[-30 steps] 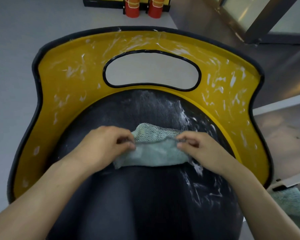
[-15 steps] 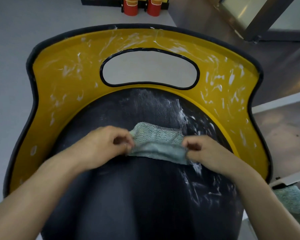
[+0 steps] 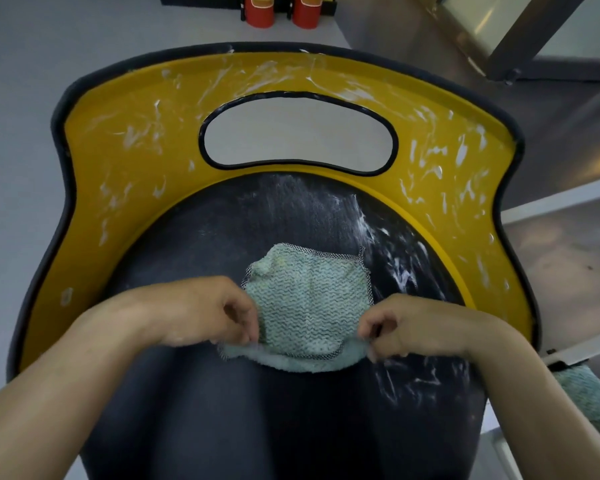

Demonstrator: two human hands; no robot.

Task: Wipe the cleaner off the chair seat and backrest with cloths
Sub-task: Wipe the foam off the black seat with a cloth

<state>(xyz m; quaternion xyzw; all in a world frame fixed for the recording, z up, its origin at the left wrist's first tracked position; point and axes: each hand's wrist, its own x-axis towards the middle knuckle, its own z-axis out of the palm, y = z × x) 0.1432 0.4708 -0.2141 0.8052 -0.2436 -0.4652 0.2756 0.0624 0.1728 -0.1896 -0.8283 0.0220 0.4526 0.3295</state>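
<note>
A chair fills the head view, with a dark seat (image 3: 257,410) and a yellow backrest (image 3: 118,161) that has an oval cut-out. White cleaner streaks (image 3: 395,268) cover the backrest and the right side of the seat. A pale green cloth (image 3: 309,299) lies on the middle of the seat, its patterned side up and its near edge folded over. My left hand (image 3: 201,310) pinches the cloth's near left corner. My right hand (image 3: 409,327) pinches its near right corner.
A second green cloth (image 3: 593,400) hangs at the right edge, beside the chair. Two red cylinders (image 3: 281,8) stand on the grey floor beyond the backrest. A metal door frame (image 3: 520,39) and a threshold are at the upper right.
The cloth was bunched in a narrow strip between my hands; now it is spread out flat toward the backrest. Both hands have moved slightly apart and nearer to me.
</note>
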